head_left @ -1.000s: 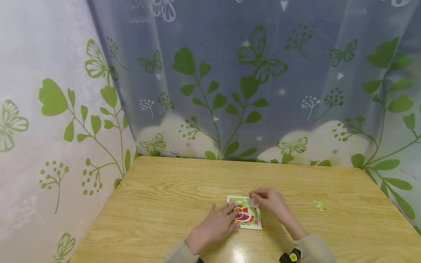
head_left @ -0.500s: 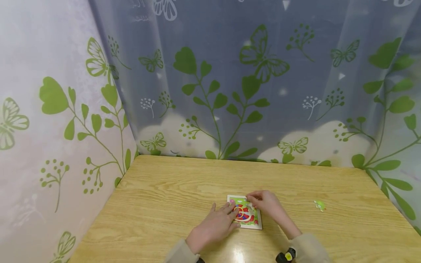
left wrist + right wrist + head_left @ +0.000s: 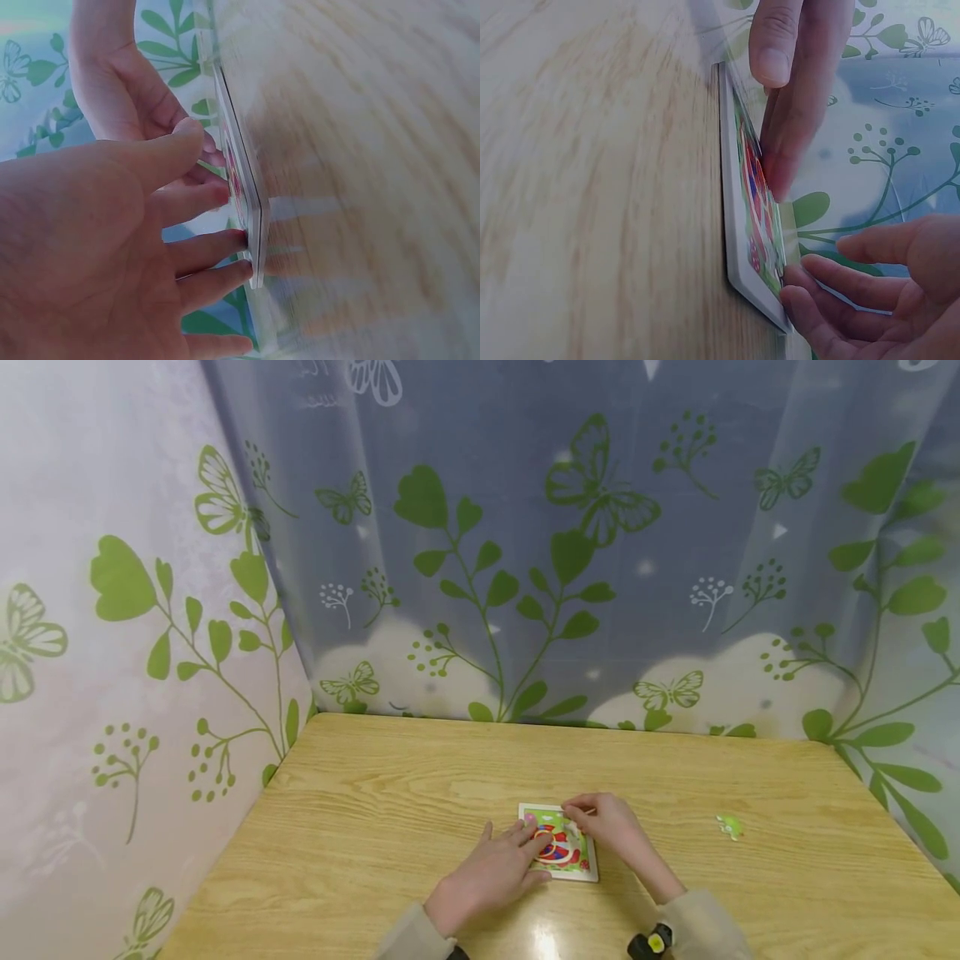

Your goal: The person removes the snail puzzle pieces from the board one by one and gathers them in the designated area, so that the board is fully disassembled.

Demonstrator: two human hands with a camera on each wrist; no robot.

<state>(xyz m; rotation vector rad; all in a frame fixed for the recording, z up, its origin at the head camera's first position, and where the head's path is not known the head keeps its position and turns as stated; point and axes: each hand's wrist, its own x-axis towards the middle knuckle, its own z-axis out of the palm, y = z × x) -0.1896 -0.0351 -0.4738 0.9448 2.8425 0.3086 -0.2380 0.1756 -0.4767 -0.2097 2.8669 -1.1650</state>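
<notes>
Left hand [image 3: 486,878] splayed on square, pale-rimmed board [image 3: 567,858]; right hand [image 3: 611,825] at edge, grip unclear; grainy table [image 3: 360,827].

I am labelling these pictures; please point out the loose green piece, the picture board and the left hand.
Loose green piece [image 3: 730,827], head view: its middle.
Picture board [image 3: 568,853], head view: its printed face.
Left hand [image 3: 491,871], head view: its back.

There are 2 hands [image 3: 491,878] [image 3: 617,827], 1 picture board [image 3: 562,853], 1 green piece [image 3: 730,827], 1 table [image 3: 360,827].
</notes>
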